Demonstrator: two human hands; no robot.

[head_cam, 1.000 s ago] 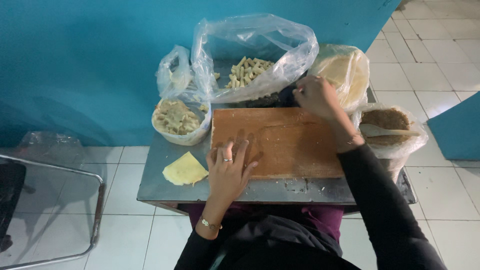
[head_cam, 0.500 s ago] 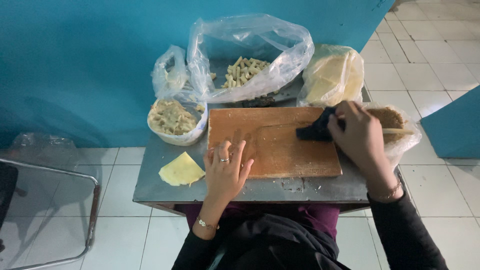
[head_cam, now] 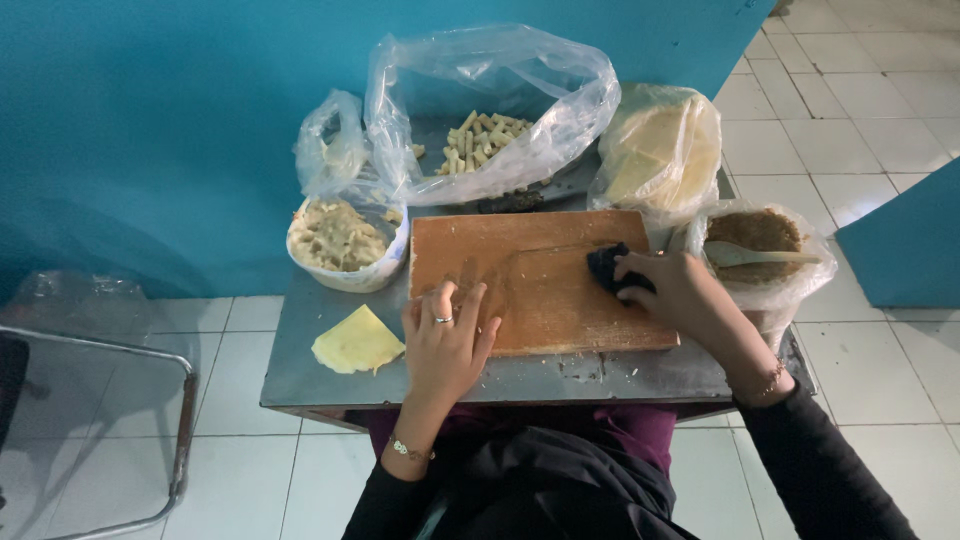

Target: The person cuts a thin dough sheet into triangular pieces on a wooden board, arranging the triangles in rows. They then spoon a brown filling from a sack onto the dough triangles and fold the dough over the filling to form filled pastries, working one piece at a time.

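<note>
Right hand: right hand [head_cam: 685,295] is closed on a dark cloth [head_cam: 607,268], pressing it onto the right part of the wooden cutting board [head_cam: 540,285].
Left hand: left hand [head_cam: 445,340] lies flat with fingers spread on the board's near left edge, gripping nothing, a ring on one finger.
Board: lies lengthwise on the small grey metal table [head_cam: 300,365], its surface damp or smeared in streaks, with crumbs along the near edge.
Wiping well: by my judgement, the flat hand should keep the board from sliding while the cloth runs in long strokes along the grain, pushing crumbs off one edge rather than scattering them.
Counts: one board, one cloth, one folded yellow wrapper sheet [head_cam: 356,342] lying left of the board on the table.
Bags: one large clear plastic bag [head_cam: 560,110] with a heap of small pale rolls [head_cam: 485,140], and one bag of stacked pale wrappers [head_cam: 660,150].
Bowls: one bag-lined bowl of pale filling [head_cam: 340,240] at left, and one bag-lined bowl of brown filling [head_cam: 755,235] at right with one pale spoon [head_cam: 760,257] resting in it.
</note>
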